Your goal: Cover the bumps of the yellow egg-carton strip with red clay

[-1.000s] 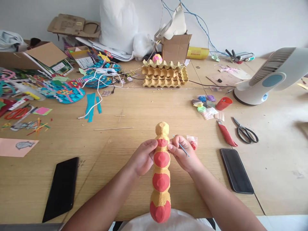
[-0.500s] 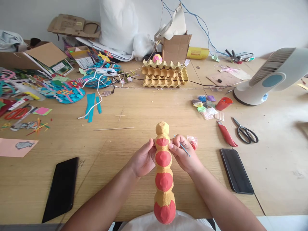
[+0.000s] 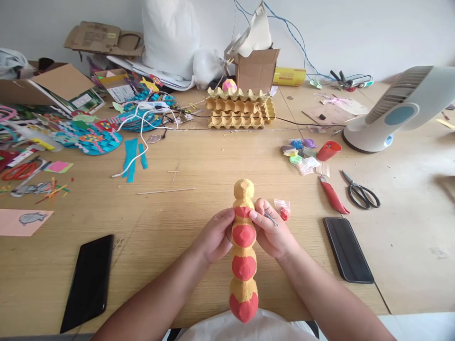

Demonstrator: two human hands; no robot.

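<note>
A strip of yellow egg-carton cups point(image 3: 243, 251) points away from me over the table's near edge. Red clay-like patches cover the tops of its cups, except the bare yellow one at the far end. My left hand point(image 3: 217, 235) grips the strip's left side, thumb near the second cup from the far end. On the opposite side my right hand point(image 3: 273, 232) pinches the strip at that same cup. A thin blue stick point(image 3: 271, 218) is also tucked in the right fingers. Just beyond the right hand lies a small clear bag of red clay point(image 3: 283, 210).
A black tablet point(image 3: 87, 282) lies at left, a phone point(image 3: 348, 249) at right. Scissors point(image 3: 360, 191), a red-handled cutter point(image 3: 333, 196), a red cup point(image 3: 329, 150) and clay bags point(image 3: 300, 156) sit at right. Egg cartons point(image 3: 240, 113) and a fan point(image 3: 387, 113) stand farther back.
My left thumb has come onto the strip's edge at the second cup. The strip's far end has shifted slightly right, and the whole view has moved a little.
</note>
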